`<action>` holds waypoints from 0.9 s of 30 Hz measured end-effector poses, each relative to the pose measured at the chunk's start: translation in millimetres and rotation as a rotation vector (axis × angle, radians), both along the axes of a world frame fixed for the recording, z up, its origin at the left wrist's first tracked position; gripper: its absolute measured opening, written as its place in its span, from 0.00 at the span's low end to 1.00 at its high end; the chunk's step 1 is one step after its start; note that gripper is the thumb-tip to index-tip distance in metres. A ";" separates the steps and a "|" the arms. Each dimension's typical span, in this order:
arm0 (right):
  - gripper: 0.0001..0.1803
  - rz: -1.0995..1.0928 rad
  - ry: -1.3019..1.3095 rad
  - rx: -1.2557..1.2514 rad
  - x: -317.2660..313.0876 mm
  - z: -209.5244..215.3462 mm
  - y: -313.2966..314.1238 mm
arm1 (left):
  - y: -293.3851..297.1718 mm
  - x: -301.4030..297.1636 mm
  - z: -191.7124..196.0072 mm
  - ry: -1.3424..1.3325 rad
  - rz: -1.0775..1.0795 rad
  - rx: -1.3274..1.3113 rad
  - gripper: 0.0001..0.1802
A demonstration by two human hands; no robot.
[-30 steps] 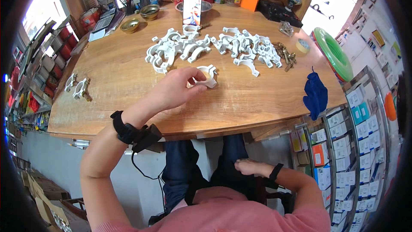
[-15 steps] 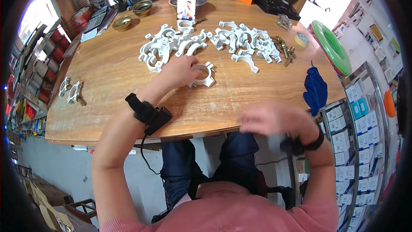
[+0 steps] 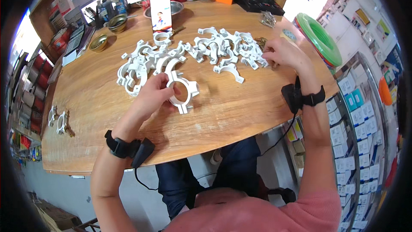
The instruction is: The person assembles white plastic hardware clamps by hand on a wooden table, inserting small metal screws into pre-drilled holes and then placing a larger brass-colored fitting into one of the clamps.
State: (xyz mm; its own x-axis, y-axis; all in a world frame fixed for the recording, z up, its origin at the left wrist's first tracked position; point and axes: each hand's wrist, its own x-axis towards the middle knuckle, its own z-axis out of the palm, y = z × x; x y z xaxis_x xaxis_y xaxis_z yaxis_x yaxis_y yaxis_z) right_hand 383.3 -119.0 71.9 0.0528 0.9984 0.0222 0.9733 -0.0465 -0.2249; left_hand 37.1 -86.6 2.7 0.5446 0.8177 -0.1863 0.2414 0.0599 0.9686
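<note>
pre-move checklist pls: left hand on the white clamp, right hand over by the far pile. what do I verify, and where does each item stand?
1. Left hand has the white pipe clamp gripped: ok, fingers on its left rim.
2. Clamp halves closed into a full ring: ok.
3. Clamp supported by the wooden table: cannot tell whether it rests or is lifted slightly.
4. Right hand holding a small part: cannot tell, fingertips sit at the brass-coloured bits beside the right clamp pile.
5. Bare table between the two hands: ok, only one loose clamp half lies near.
6. Phone standing away from both hands: ok.
</note>
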 end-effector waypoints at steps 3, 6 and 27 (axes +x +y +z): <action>0.15 -0.067 -0.101 -0.102 28.5 -15.8 4.9 | -8.1 6.1 1.1 -0.139 0.057 -0.119 0.19; 0.16 -0.057 -0.254 -0.113 39.6 -25.8 3.1 | -17.9 13.6 6.7 -0.283 0.088 -0.259 0.19; 0.09 0.195 1.020 0.380 -79.7 9.0 -27.4 | -29.0 5.3 10.2 -0.495 0.000 -0.232 0.24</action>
State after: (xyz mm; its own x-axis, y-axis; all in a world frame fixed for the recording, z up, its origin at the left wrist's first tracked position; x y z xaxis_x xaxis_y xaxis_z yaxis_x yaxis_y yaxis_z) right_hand 303.6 -146.4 80.9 0.0632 0.9289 0.3649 0.3064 0.3299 -0.8929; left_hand 42.4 -115.6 12.9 0.6132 0.7856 -0.0825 -0.2404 0.2851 0.9279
